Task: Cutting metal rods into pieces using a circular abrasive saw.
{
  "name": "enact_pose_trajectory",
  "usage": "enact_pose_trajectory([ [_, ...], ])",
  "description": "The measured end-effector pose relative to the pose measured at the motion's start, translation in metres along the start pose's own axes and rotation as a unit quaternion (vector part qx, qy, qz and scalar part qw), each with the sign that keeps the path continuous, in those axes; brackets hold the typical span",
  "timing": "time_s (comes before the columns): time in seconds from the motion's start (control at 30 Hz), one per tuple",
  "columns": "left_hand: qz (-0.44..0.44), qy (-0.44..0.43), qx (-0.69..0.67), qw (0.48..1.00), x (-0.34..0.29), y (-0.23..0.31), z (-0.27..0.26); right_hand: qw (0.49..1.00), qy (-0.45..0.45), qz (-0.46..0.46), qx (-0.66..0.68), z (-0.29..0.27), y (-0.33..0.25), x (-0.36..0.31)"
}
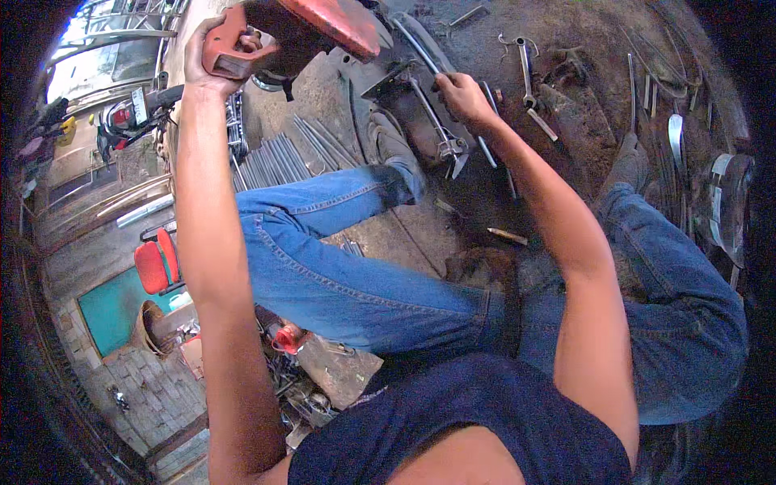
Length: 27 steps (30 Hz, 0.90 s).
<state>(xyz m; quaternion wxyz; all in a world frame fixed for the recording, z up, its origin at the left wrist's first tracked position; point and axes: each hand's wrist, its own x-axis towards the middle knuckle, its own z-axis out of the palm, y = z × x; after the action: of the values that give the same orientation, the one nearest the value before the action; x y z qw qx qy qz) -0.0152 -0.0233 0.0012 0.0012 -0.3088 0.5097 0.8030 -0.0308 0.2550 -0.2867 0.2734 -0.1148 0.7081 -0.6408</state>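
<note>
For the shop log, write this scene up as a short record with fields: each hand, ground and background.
Left hand: the hand is closed around a red handle in the upper left; the dark body beside it is cut off by the top edge
Right hand: the hand grips a metal rod
Ground, right of right hand: a wrench
Ground, beyond the left knee: a row of metal bars
Background, left: a red seat and a teal panel

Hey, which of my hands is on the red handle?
Your left hand, fingers curled through the red handle; the right hand grips a grey metal bar.
</note>
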Motion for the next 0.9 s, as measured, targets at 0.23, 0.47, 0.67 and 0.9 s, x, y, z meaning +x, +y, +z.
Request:
enact_pose_trajectory([
  [0.23,-0.030,-0.021,0.000,0.999,-0.002,0.002,0.002,0.985,0.069,-0.082,-0.135,0.005,-0.008,-0.004],
  [0.47,-0.001,-0.025,0.047,0.999,-0.003,-0.001,0.007,0.979,0.060,-0.110,-0.164,0.003,-0.011,-0.009],
  [0.67,-0.051,-0.020,0.073,0.996,-0.015,0.001,0.021,0.972,0.074,-0.135,-0.177,0.005,-0.003,-0.015],
  [0.9,-0.086,-0.106,-0.015,0.990,0.000,0.009,-0.001,0.937,0.055,-0.170,-0.301,0.005,-0.002,-0.024],
])
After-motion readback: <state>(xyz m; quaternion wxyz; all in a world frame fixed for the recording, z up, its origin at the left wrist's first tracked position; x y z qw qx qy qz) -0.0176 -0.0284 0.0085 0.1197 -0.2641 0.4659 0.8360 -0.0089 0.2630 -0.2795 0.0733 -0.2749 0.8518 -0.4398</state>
